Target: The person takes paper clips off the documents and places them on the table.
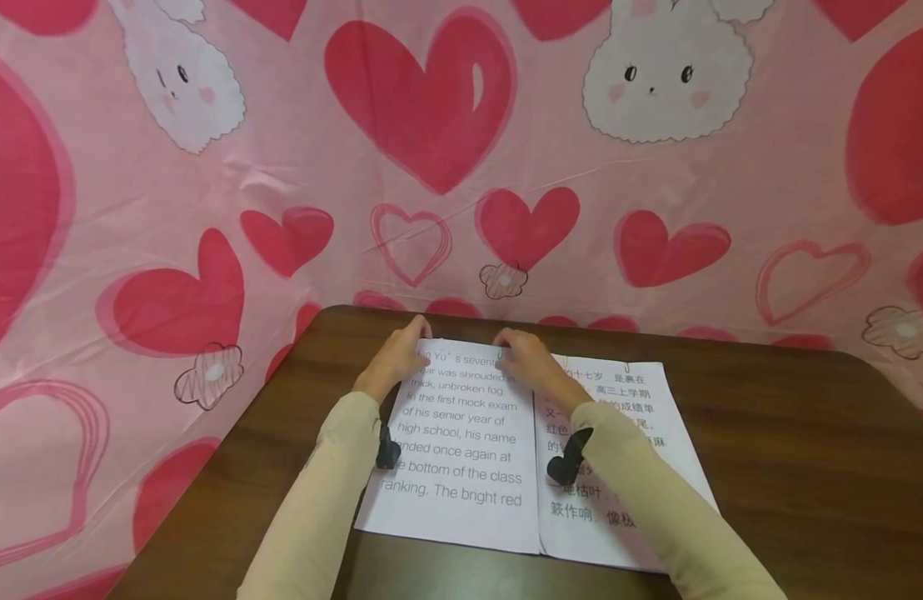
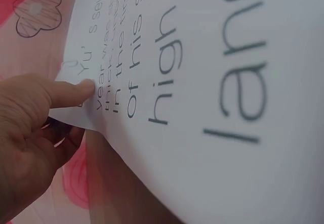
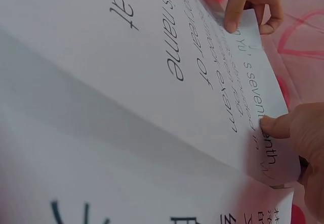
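Note:
A white sheet printed with large English text (image 1: 461, 467) lies on the left of a two-page spread. Its upper left corner is pinched by the left hand (image 1: 397, 357), thumb on top and fingers beneath in the left wrist view. Near the sheet's upper right corner, the right hand (image 1: 535, 363) grips the top edge, its thumb (image 3: 276, 127) pressing on the print. In the left wrist view the sheet's side edge curves above the table. Beside it is a page of Chinese text (image 1: 604, 546), partly covered by the right forearm. A small paper clip (image 1: 626, 367) sits on that page's top edge.
The pages are on a dark brown wooden table (image 1: 791, 450). Behind and to the left hangs a pink cloth (image 1: 446, 242) with hearts and rabbits, close to the table's edges. Black devices (image 1: 570, 458) are worn at both wrists, over light sleeves.

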Motion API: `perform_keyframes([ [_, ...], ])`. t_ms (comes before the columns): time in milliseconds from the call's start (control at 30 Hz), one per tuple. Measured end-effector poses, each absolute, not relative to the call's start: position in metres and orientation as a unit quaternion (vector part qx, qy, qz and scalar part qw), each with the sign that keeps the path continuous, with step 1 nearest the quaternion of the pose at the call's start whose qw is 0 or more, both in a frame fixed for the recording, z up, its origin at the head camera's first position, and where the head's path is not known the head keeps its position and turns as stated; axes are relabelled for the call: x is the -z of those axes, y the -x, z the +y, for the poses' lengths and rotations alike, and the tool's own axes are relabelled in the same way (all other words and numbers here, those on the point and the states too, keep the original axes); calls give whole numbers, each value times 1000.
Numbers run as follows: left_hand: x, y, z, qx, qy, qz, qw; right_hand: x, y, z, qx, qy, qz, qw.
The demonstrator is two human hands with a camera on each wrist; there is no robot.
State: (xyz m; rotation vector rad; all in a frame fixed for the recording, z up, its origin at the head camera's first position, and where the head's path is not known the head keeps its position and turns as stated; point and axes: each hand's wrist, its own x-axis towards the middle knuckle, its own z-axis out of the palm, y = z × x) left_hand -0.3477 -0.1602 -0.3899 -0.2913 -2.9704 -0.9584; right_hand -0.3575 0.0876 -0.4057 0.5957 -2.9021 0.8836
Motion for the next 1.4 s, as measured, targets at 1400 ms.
perform_keyframes([
  [1400, 392, 345, -161, 319, 159, -930, 90, 405, 349, 109, -499, -80, -846, 170],
])
